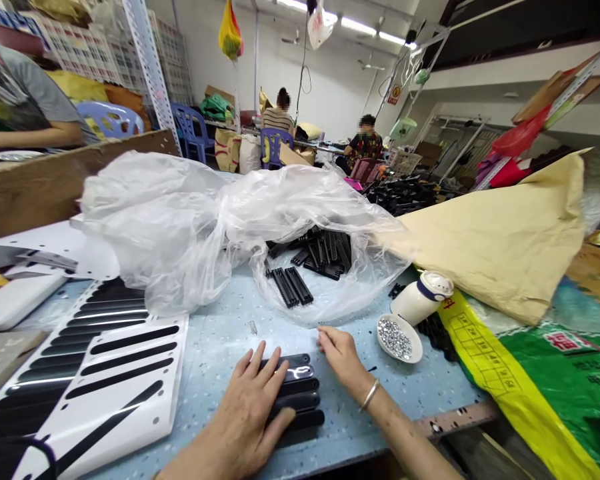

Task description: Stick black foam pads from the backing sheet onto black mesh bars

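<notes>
Head view shows the left hand [250,408] lying flat, fingers spread, over a row of black strips [303,388] at the near edge of the table [220,333], covering their left halves so their full length is hidden. The right hand [341,353] sits at the far strip's right end with fingers curled down, and I cannot tell whether they pinch anything. Near it to the right is a bowl [400,338] of silver bits too small to name, beside a tipped white bottle [423,297], and a plastic bag [180,220] behind half veils more black parts.
</notes>
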Action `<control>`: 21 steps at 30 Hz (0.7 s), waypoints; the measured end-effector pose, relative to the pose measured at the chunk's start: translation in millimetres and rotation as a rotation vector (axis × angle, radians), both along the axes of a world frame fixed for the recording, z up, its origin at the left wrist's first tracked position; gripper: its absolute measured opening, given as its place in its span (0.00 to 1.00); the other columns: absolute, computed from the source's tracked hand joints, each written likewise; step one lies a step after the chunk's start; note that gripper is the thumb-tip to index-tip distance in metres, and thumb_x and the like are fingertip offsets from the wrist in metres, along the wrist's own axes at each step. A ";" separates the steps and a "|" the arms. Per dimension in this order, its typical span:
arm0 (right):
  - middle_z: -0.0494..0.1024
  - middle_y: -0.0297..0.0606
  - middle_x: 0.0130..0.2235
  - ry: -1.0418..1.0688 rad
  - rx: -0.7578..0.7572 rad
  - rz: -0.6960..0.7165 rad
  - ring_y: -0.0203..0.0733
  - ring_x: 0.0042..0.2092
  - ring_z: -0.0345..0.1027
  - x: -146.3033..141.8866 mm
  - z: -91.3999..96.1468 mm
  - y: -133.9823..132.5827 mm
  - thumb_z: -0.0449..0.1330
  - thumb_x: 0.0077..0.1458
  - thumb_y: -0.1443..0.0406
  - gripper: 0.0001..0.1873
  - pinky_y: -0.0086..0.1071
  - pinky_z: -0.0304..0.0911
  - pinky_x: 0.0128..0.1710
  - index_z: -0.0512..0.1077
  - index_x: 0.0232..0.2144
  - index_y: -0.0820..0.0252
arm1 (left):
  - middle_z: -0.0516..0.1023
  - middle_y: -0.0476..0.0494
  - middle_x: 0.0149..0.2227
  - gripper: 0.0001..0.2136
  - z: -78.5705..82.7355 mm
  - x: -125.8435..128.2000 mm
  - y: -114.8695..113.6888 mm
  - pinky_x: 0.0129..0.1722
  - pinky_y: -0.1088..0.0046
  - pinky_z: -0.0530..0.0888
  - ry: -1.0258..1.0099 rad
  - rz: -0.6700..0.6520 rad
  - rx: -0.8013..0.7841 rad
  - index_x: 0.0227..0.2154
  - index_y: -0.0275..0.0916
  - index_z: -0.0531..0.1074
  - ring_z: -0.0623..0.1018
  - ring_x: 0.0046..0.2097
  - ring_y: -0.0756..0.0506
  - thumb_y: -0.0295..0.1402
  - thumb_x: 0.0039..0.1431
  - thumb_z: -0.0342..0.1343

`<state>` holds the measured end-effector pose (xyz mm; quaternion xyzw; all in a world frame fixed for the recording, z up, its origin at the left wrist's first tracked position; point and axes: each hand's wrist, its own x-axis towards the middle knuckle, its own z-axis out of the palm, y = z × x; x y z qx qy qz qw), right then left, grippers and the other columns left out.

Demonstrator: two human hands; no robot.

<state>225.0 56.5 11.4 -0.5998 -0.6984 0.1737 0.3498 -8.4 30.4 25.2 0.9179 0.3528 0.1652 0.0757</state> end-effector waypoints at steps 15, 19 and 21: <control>0.76 0.40 0.26 -0.264 0.167 0.114 0.41 0.31 0.69 -24.3 -5.4 -11.0 0.49 0.65 0.63 0.19 0.31 0.60 0.33 0.75 0.27 0.60 | 0.56 0.26 0.67 0.51 -3.9 -19.4 -26.1 0.60 0.35 0.54 -0.015 0.192 -0.125 0.65 0.40 0.57 0.48 0.68 0.21 0.46 0.35 0.70; 0.76 0.38 0.25 -0.293 0.147 0.161 0.39 0.28 0.69 -27.3 4.4 5.4 0.50 0.66 0.57 0.22 0.30 0.58 0.29 0.76 0.27 0.61 | 0.79 0.32 0.49 0.28 -35.3 -31.8 -89.8 0.41 0.58 0.78 -0.550 0.519 -0.440 0.59 0.44 0.64 0.81 0.47 0.34 0.43 0.55 0.60; 0.74 0.37 0.23 -0.312 0.138 0.216 0.40 0.26 0.69 -36.5 2.4 0.8 0.54 0.62 0.54 0.22 0.30 0.58 0.28 0.73 0.22 0.59 | 0.82 0.38 0.30 0.24 -50.5 -17.8 -108.2 0.26 0.67 0.77 -0.766 0.607 -0.884 0.52 0.37 0.68 0.83 0.30 0.40 0.49 0.60 0.51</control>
